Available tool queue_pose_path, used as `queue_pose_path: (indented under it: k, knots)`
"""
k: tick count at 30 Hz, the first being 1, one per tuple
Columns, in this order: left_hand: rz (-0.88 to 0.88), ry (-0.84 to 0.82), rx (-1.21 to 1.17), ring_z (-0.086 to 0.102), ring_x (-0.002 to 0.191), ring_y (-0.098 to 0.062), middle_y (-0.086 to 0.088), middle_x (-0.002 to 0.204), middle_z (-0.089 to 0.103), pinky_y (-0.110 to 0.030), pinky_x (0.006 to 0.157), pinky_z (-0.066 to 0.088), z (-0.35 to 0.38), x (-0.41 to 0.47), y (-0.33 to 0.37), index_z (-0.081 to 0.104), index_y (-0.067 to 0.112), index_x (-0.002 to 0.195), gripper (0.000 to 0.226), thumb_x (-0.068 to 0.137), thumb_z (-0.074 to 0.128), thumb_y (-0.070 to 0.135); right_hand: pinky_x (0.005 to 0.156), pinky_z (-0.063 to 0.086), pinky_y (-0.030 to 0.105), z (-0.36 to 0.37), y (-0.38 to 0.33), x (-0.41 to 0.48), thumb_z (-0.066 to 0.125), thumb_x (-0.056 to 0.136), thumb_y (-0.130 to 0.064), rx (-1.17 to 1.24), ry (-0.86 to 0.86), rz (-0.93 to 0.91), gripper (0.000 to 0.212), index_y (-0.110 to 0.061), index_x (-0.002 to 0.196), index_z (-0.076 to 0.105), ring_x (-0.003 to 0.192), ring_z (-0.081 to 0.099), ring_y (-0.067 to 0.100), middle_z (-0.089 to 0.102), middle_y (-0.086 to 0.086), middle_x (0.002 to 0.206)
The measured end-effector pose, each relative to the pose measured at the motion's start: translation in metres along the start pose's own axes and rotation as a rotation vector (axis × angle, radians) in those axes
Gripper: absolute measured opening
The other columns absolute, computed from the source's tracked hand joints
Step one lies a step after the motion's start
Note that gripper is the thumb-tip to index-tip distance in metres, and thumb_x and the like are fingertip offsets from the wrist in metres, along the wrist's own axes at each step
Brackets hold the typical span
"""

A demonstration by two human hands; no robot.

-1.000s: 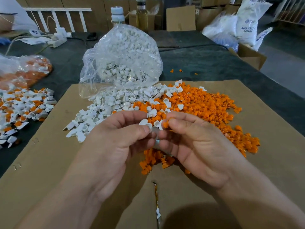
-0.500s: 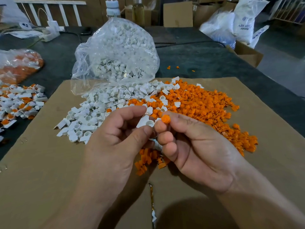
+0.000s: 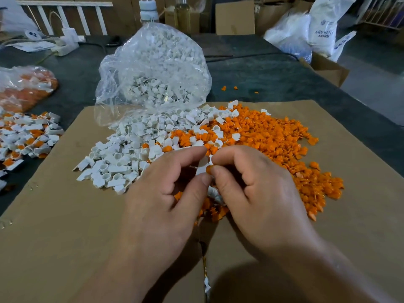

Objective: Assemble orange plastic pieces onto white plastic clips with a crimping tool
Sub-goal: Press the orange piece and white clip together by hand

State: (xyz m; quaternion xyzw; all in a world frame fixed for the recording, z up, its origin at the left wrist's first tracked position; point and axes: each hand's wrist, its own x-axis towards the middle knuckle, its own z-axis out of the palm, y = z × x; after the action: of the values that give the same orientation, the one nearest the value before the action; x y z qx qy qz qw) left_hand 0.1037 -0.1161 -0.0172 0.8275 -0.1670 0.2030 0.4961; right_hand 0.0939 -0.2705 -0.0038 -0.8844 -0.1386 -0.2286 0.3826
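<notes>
My left hand [image 3: 166, 193] pinches a white plastic clip [image 3: 202, 166] between thumb and forefinger. My right hand [image 3: 251, 189] pinches a small orange piece [image 3: 208, 169] and holds it against that clip. More white parts [image 3: 213, 192] show between my two palms. Behind my hands, a pile of loose white clips [image 3: 131, 149] lies on the brown cardboard sheet [image 3: 65, 226], beside a wide pile of orange pieces [image 3: 273, 141]. No crimping tool is visible.
A clear bag of white clips [image 3: 157, 68] stands behind the piles. At the left edge lie assembled white-and-orange parts [image 3: 24, 134] and a bag of orange pieces [image 3: 24, 86]. Bottles [image 3: 148, 9], cardboard boxes and white sacks [image 3: 323, 25] stand at the back.
The orange piece, held above the clip half a second ago, is now pressed against the white clip. Both hands have closed in on each other.
</notes>
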Motion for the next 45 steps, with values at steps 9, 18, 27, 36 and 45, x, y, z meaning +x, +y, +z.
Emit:
queue_pose_path:
  k: [9,18,27,36,45]
  knots:
    - [-0.122,0.077,-0.130,0.067,0.093,0.002,0.024,0.098,0.068,-0.021,0.074,0.054,0.004,-0.002,-0.006,0.060,0.059,0.109,0.038,0.076,0.072,0.044,0.064,0.045,0.011,0.003,-0.007,-0.003,0.047,0.093,-0.044,-0.014,0.010,0.061,0.010,-0.039,0.097,0.055,0.083,0.058,0.000,0.056,-0.021,0.084]
    - [-0.217,0.038,-0.187,0.067,0.085,0.004,0.026,0.090,0.070,-0.011,0.068,0.051,0.001,0.000,-0.004,0.068,0.053,0.100,0.036,0.080,0.079,0.026,0.053,0.053,0.016,0.001,-0.009,-0.006,0.057,0.097,-0.023,0.411,-0.056,0.237,0.018,-0.038,0.098,0.067,0.069,0.069,0.006,0.070,-0.011,0.077]
    - [-0.197,0.000,-0.283,0.067,0.074,0.000,0.018,0.079,0.071,-0.007,0.063,0.049,-0.003,0.001,0.002,0.070,0.047,0.095,0.024,0.076,0.073,0.034,0.051,0.055,0.029,-0.008,0.000,0.005,0.070,0.079,-0.016,1.036,-0.284,0.524,0.027,-0.009,0.104,0.068,0.060,0.066,0.023,0.066,0.012,0.077]
    - [-0.299,-0.109,-0.416,0.070,0.068,-0.001,0.011,0.077,0.074,-0.007,0.059,0.050,-0.008,0.002,0.004,0.072,0.039,0.091,0.021,0.070,0.072,0.041,0.062,0.061,0.031,-0.010,-0.002,0.001,0.061,0.092,-0.015,0.688,-0.249,0.344,0.020,-0.030,0.100,0.071,0.066,0.069,0.019,0.071,0.002,0.079]
    - [-0.332,-0.104,-0.332,0.068,0.060,-0.004,0.009,0.069,0.073,-0.010,0.053,0.050,-0.010,0.003,0.010,0.070,0.036,0.080,0.008,0.073,0.071,0.034,0.064,0.060,0.028,-0.013,-0.003,0.002,0.062,0.095,-0.017,0.460,-0.264,0.259,0.022,-0.036,0.101,0.071,0.069,0.071,0.011,0.070,-0.005,0.085]
